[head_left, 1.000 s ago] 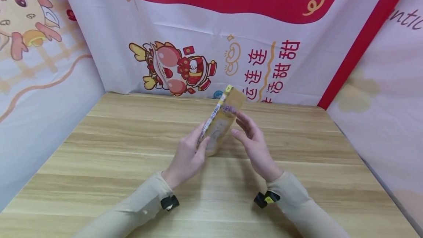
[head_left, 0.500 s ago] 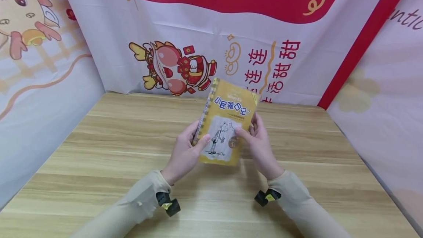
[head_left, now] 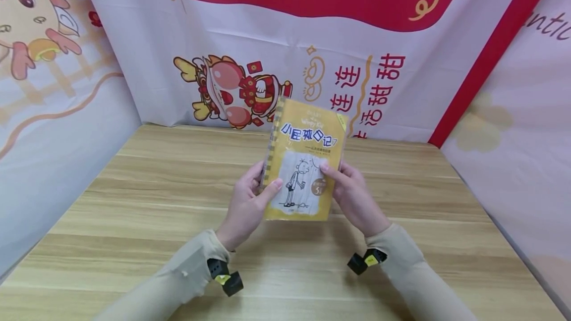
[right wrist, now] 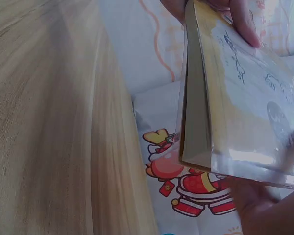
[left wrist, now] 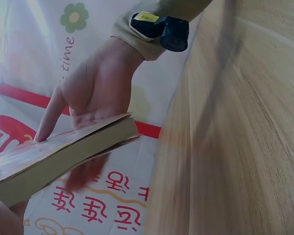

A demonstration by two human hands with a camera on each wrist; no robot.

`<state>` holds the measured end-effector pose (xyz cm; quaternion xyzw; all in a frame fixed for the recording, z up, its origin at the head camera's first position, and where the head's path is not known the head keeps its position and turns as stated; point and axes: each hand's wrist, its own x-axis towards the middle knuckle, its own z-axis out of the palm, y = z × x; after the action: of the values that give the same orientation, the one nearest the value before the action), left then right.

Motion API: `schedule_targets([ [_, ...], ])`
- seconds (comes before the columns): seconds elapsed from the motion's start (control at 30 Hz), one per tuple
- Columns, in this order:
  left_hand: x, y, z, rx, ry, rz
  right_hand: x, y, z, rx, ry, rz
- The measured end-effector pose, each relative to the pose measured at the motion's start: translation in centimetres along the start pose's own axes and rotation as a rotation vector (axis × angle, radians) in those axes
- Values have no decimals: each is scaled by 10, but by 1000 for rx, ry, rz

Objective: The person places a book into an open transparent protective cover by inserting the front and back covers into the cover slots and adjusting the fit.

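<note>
A yellow paperback book (head_left: 305,162) in a glossy clear cover is held up between both hands, its front facing the head camera. Blue lettering and a line-drawn boy show on that cover. My left hand (head_left: 245,202) grips the spine edge, thumb on the front, fingers behind. On the opposite edge my right hand (head_left: 359,197) holds it likewise, thumb lying on the drawing. The left wrist view shows the closed page block of the book (left wrist: 63,159), with the right hand (left wrist: 100,85) beyond it. From the right wrist, the book (right wrist: 250,107) stands tilted well above the tabletop.
Beneath the hands spreads a wood-grain table (head_left: 156,227). A white cloth backdrop (head_left: 250,28) with red print and a cartoon dragon hangs along its back edge. Printed cloths also hang at the left and right sides. Each sleeve carries a small black wrist camera (head_left: 225,276).
The book has turned from nearly edge-on to face the head camera. My right hand, earlier apart from it with loose fingers, has taken hold of its right edge.
</note>
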<state>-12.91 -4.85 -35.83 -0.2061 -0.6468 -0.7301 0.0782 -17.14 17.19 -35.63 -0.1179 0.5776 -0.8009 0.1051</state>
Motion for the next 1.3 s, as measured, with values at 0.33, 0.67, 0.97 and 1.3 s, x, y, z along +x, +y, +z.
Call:
schedule_targets([
  [0.33, 4, -1, -5, 44, 18, -19, -4, 2, 0, -38, 3, 3],
  [0.67, 7, -5, -7, 146, 67, -147, -6, 3, 5, -123, 78, 20],
  [0.97, 8, -3, -9, 169, 87, -217, -7, 2, 12, -197, 86, 29],
  [1.3, 4, 22, -2, 192, 69, -272, -9, 2, 12, -188, 102, 60],
])
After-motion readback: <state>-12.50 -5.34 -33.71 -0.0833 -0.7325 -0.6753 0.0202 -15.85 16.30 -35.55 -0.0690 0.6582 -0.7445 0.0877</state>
